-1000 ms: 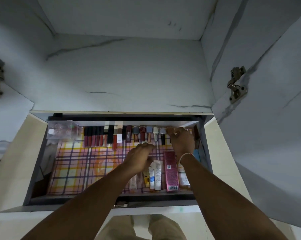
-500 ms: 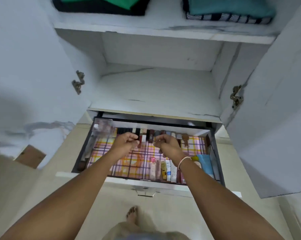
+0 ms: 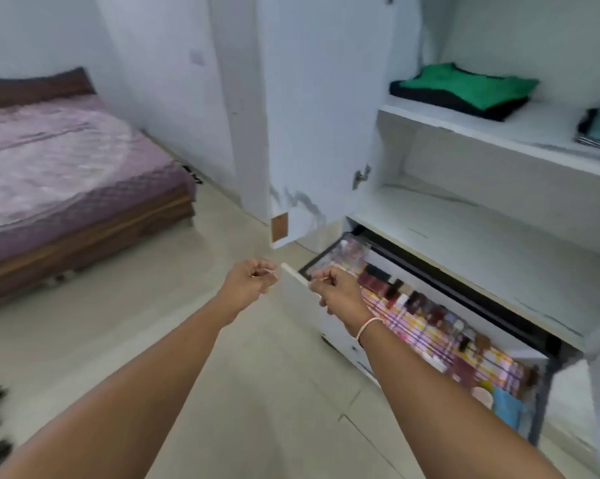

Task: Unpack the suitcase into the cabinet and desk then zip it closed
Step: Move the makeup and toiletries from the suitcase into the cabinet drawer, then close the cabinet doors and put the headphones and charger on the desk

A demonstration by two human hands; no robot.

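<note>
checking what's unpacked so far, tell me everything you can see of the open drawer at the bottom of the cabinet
The drawer is pulled fully out below the lowest shelf, with a white front panel and dark inner frame. A pink, yellow and purple checked liner covers its floor. Rows of small cosmetic bottles and tubes lie along it, blurred; a clear box sits in the far corner. Neither hand plainly touches it.

The room is seen from a single head-worn camera, aimed forward and down along both forearms. The open cabinet (image 3: 481,209) is framed close at right, the bed (image 3: 60,174) farther left.
</note>
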